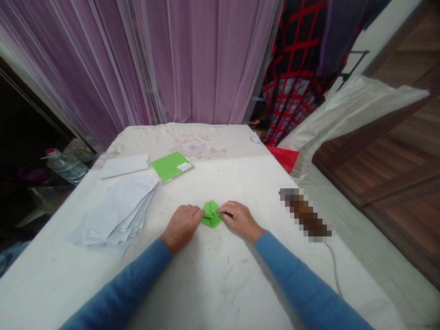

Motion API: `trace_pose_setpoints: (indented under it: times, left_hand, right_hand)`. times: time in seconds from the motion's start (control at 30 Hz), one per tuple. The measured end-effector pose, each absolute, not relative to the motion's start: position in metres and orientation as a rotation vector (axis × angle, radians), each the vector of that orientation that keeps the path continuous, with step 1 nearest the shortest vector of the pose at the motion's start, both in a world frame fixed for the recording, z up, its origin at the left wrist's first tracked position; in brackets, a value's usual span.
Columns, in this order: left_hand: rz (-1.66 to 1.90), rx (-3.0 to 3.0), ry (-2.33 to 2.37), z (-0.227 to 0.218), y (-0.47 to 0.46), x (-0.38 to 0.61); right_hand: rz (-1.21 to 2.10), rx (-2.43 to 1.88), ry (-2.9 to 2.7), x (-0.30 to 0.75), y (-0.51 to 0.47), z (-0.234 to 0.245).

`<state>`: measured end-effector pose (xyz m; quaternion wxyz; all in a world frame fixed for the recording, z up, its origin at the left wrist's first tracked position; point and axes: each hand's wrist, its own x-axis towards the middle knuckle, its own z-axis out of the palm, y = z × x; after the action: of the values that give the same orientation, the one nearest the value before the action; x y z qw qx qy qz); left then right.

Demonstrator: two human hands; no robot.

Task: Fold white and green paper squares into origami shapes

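Note:
A small piece of folded green paper (211,219) lies near the middle of the white-covered table, its flaps and creases showing. At its left edge my left hand (184,224) is closed, with thumb and fingers pinching the paper. From the right, my right hand (239,219) pinches the opposite edge between thumb and forefinger. The fingertips hide both sides of the folded paper. Behind it, toward the left, rests a flat green pack of paper (168,166) with a white label.
A loose stack of white sheets (113,213) lies on the left, with a white folded packet (125,165) behind it. A blurred-out object (304,213) with a cable (334,270) is at the right. A plastic bottle (65,165) stands beyond the left table edge.

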<state>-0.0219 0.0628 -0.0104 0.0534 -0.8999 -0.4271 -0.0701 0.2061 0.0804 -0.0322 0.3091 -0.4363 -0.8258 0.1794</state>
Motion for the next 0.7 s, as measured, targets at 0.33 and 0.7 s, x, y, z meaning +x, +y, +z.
trace_pose_setpoints:
  times: [0.33, 0.7]
  left_hand:
    - [-0.233, -2.825, -1.117, -0.0102, 0.0642, -0.0306]
    - [-0.302, -2.861, -1.254, -0.0139, 0.0666, -0.0302]
  right_hand:
    - [0.297, -0.999, -2.277, 0.2151, 0.0805, -0.0434]
    - [0.117, -1.002, -2.358, 0.2144, 0.0713, -0.0351]
